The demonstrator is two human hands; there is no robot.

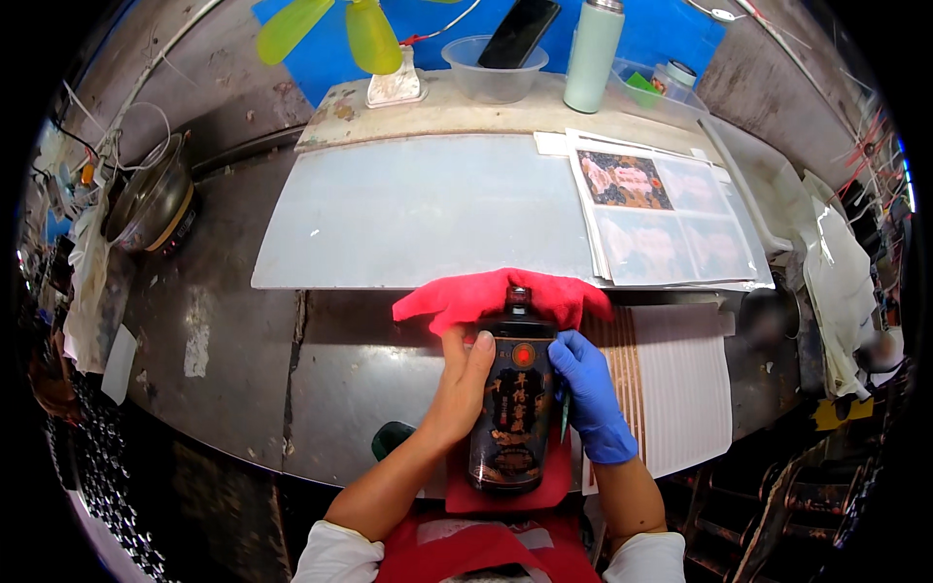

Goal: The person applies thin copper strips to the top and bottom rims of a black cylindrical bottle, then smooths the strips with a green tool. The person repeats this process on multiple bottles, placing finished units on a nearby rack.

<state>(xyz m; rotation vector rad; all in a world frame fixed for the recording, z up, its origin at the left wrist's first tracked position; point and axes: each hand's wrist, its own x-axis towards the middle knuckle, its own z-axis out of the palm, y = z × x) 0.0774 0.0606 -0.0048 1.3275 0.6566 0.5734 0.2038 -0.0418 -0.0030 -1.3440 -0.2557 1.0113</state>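
A dark bottle (510, 403) with a gold-patterned label and a round red seal lies lengthwise on a red cloth (491, 294), neck pointing away from me. My bare left hand (460, 389) grips its left side, thumb up near the shoulder. My right hand (586, 389), in a blue glove, presses against the bottle's right side and holds a thin greenish tool against the label edge. Red cloth also shows under the bottle's base.
A pale sheet (418, 209) covers the metal table beyond the bottle. Label sheets (661, 214) lie stacked at right, striped white backing paper (680, 384) beside my right hand. At the back stand a green flask (592, 53), a plastic bowl (491, 83) and a small fan (360, 34). A metal pot (151, 199) sits left.
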